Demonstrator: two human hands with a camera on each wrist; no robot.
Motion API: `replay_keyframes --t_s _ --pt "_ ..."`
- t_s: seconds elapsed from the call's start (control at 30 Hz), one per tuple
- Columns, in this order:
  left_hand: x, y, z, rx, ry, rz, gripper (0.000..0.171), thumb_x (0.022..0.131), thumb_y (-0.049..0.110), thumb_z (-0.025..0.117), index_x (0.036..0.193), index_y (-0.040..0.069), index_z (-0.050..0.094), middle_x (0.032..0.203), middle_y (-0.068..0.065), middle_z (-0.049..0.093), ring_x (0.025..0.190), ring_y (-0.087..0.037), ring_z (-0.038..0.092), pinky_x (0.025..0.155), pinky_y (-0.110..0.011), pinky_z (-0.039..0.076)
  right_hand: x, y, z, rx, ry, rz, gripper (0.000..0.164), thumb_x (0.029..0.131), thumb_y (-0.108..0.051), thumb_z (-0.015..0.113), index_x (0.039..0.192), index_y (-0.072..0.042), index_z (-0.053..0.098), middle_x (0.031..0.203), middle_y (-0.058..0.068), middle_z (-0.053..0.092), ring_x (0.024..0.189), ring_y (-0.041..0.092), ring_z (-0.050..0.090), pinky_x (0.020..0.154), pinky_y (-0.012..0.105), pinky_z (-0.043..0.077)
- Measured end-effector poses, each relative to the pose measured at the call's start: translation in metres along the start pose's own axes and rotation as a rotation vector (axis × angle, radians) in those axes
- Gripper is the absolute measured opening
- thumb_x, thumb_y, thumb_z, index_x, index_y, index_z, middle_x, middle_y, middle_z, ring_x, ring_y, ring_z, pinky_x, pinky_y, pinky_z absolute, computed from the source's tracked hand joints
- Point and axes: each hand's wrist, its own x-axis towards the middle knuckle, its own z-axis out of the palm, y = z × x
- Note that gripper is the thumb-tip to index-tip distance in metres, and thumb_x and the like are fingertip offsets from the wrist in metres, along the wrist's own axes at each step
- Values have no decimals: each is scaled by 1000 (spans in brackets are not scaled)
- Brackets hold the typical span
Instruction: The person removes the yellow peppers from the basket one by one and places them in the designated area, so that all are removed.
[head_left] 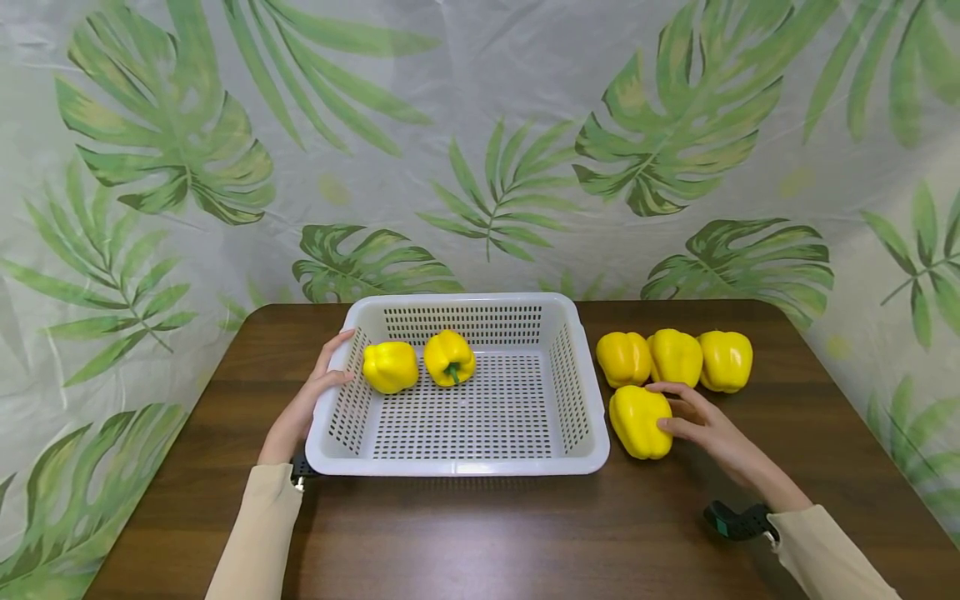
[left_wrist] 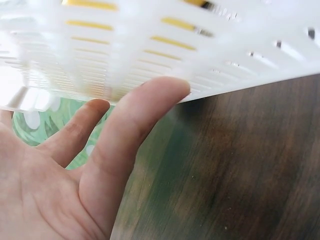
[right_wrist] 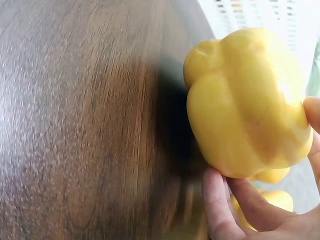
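Note:
A white plastic basket point(head_left: 457, 467) with slotted walls stands on the dark wooden table, holding two yellow bell peppers, one on its side point(head_left: 391, 367) and one with its green stem showing point(head_left: 449, 358). Against the basket's left outer side rests my left hand point(head_left: 306, 406), thumb and fingers extended; the left wrist view shows the thumb point(left_wrist: 145, 107) at the slotted wall. Right of the basket, my right hand point(head_left: 708, 433) holds another yellow bell pepper point(head_left: 640, 422) between thumb and fingers. In the right wrist view this pepper point(right_wrist: 245, 100) casts a dark shadow beside it.
Behind the held pepper, three more yellow bell peppers, left point(head_left: 624, 358), middle point(head_left: 676, 357) and right point(head_left: 725, 360), stand in a row. A leaf-patterned cloth point(head_left: 525, 200) hangs behind the table point(head_left: 480, 533). Black straps are on both wrists.

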Motion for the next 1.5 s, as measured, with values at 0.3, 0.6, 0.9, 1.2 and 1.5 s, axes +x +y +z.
replay_keyframes --t_s 0.3,0.6,0.9,1.2,1.5 --pt "0 5 7 2 81 -69 66 92 5 34 148 37 20 155 -19 -2 127 -49 22 89 -57 39 -1 0 -2 26 -4 -18 47 98 -16 51 140 -3 34 144 27 28 129 47 24 83 27 45" --pt "0 5 8 -13 87 -55 67 90 3 34 145 40 25 155 -20 -1 128 -50 21 89 -57 39 0 1 1 10 17 16 49 98 -19 52 141 -4 33 143 26 31 126 43 30 81 39 44" --pt "-1 6 8 -15 79 -63 65 92 3 34 146 38 23 155 -20 0 127 -49 24 89 -54 41 2 1 2 14 31 20 51 98 -20 52 142 -3 31 144 28 30 126 43 32 81 38 45" --pt "-10 9 9 39 55 -130 62 97 10 34 149 37 13 154 -9 1 119 -53 32 81 -53 45 6 -5 -1 21 66 -43 47 98 -17 53 139 0 36 139 23 39 121 14 42 85 19 43" --pt "-10 9 9 22 48 -142 63 96 11 35 148 38 13 154 -9 1 120 -54 31 82 -54 45 15 -23 -3 79 92 -116 42 98 -12 52 136 2 39 132 14 47 112 10 53 86 17 44"
